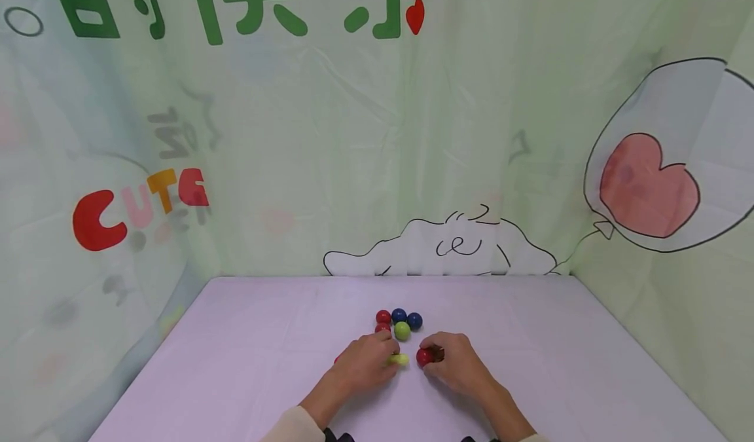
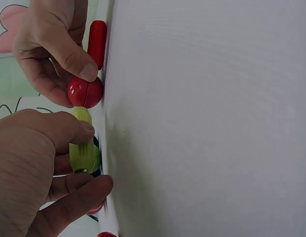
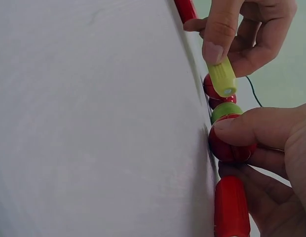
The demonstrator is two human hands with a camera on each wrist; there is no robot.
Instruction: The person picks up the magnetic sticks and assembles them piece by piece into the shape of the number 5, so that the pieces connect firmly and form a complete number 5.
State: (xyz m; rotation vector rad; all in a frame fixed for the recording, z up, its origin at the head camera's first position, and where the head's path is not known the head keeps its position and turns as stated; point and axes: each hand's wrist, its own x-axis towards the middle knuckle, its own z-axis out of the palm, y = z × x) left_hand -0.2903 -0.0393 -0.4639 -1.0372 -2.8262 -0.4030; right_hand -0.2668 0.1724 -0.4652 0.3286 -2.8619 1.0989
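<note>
Clearly, from my distant seat, I saw the left hand [image 1: 366, 362] pinching a yellow-green stick [image 1: 398, 359] and the right hand [image 1: 461, 365] gripping a red ball [image 1: 423, 357], on the near side of a green ball [image 1: 402, 331]. I judged a steady ball and a square, level stick best; its long axis ran left to right between the hands, free end pointing at the red ball, just short of it.
</note>
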